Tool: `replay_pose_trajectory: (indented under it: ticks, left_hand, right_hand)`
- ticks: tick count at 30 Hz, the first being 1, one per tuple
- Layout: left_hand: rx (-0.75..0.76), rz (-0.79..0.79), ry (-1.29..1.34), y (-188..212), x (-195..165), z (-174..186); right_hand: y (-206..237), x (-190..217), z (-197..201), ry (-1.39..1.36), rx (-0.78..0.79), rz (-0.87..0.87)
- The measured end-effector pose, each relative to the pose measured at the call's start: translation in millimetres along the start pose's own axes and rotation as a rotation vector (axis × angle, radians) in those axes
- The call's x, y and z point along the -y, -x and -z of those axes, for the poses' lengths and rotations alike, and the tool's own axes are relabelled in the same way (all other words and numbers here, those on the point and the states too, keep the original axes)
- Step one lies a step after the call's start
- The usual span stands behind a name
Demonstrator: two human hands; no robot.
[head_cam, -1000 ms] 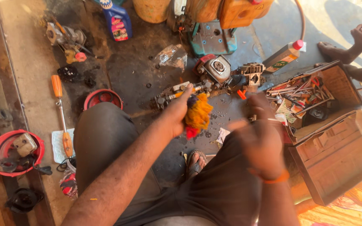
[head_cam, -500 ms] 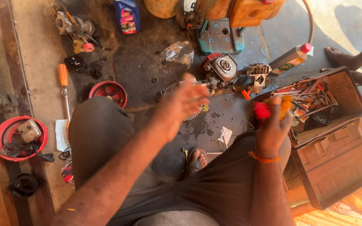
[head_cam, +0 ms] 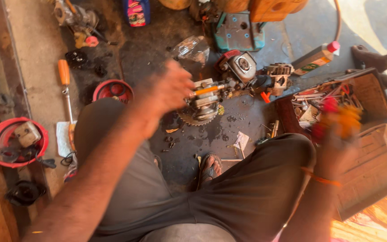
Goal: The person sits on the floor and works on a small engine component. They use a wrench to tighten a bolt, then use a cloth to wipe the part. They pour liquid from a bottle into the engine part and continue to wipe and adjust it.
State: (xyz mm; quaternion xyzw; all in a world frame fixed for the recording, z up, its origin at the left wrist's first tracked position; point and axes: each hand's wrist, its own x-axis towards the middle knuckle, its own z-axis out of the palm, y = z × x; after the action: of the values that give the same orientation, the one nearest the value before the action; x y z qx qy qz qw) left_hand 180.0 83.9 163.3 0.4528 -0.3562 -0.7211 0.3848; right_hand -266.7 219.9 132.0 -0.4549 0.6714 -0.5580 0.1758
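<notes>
Orange-handled screwdriver [head_cam: 208, 90] lies across the small engine block [head_cam: 204, 105] on the oily floor, long axis running left to right. Left hand [head_cam: 169, 92], blurred and seemingly empty, is just beside it. Right hand [head_cam: 337, 130] holds an orange-red rag [head_cam: 342, 117] over the wooden toolbox [head_cam: 372, 148], well apart.

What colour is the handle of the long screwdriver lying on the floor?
Orange. The screwdriver handle shows clearly in the head view, on the left side.
</notes>
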Motion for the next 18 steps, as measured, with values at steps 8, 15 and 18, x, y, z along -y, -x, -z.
replay_pose_trajectory:
  ticks: [8, 15, 18]
  left_hand:
    - [-0.313, -0.215, -0.815, 56, -8, 86]
    - [-0.449, -0.119, -0.918, 71, 4, 92]
    - [-0.564, -0.087, -1.061, 78, 0, 81]
  right_hand:
    - [117, -171, 34, 0.646, 0.312, -0.695]
    - [86, -156, 25, 0.430, 0.178, -0.632]
    - [30, -89, 33, 0.130, -0.032, -0.434]
